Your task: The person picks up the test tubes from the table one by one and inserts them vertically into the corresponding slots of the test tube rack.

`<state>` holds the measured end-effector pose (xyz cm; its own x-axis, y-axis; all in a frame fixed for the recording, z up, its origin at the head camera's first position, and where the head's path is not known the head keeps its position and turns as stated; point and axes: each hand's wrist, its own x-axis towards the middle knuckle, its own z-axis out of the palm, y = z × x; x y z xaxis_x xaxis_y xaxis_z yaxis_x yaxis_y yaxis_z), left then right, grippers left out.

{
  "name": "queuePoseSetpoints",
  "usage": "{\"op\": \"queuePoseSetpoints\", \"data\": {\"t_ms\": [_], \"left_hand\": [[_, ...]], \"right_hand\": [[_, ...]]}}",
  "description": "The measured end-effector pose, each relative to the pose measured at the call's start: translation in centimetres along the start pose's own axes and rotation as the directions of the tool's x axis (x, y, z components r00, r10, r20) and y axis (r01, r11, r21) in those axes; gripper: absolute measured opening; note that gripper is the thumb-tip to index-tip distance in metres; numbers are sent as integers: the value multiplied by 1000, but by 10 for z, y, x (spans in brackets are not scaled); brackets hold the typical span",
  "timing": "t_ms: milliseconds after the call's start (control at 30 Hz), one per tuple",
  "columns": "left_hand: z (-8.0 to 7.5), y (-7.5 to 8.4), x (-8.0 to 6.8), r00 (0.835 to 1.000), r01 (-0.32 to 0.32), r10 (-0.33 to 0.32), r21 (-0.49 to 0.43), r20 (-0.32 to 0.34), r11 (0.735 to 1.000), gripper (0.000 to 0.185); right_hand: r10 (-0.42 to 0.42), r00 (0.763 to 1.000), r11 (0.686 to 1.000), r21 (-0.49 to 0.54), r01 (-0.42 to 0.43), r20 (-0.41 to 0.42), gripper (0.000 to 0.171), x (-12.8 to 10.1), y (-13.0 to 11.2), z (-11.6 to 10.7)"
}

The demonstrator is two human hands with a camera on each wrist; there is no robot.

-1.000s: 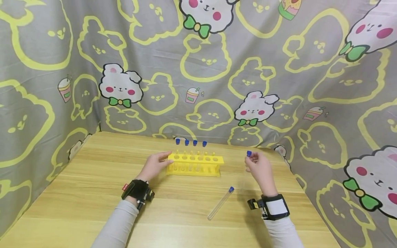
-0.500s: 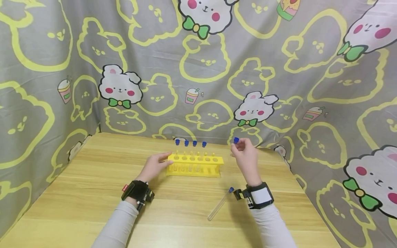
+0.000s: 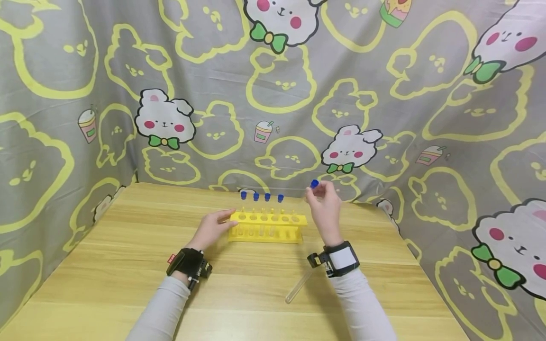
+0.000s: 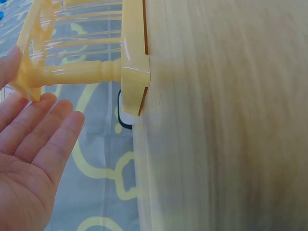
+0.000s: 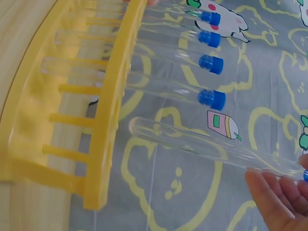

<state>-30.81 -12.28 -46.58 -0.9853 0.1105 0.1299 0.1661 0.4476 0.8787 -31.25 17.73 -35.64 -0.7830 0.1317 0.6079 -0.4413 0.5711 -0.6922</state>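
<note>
A yellow test tube rack (image 3: pixel 266 239) stands on the table, with several blue-capped test tubes (image 5: pixel 159 89) upright in its left holes. My left hand (image 3: pixel 211 229) holds the rack's left end, thumb at the front of its top plate and index finger at the back. To the right of the rack, my right hand (image 3: pixel 326 209) pinches another clear test tube (image 5: pixel 192 144) near its blue cap (image 3: pixel 314 183). In the right wrist view, the tube's rounded bottom is close to the top plate, level with the holes at the rack's right end.
A further test tube (image 3: pixel 297 288) lies slantwise on the wooden table (image 3: pixel 239 303) in front of the rack, its cap end hidden behind the right wrist's camera. A patterned grey curtain (image 3: pixel 217 85) hangs behind the table and at both sides.
My right hand has moved left and up with the test tube, from the table's right side to beside the rack. The left hand has stayed on the rack.
</note>
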Motion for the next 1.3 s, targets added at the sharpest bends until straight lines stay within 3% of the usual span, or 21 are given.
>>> {"op": "queuePoseSetpoints", "data": {"t_ms": [600, 933, 1300], "left_hand": [[-1, -1, 1, 1000, -21, 21, 9, 6, 1000, 55], [0, -1, 1, 1000, -22, 22, -1, 6, 1000, 56], [0, -2, 2, 1000, -15, 15, -1, 6, 1000, 57]], "right_hand": [[-48, 997, 999, -16, 49, 61, 24, -12, 17, 31], [0, 991, 998, -57, 8, 134, 22, -24, 30, 45], [9, 988, 997, -73, 2, 154, 21, -29, 38, 52]]}}
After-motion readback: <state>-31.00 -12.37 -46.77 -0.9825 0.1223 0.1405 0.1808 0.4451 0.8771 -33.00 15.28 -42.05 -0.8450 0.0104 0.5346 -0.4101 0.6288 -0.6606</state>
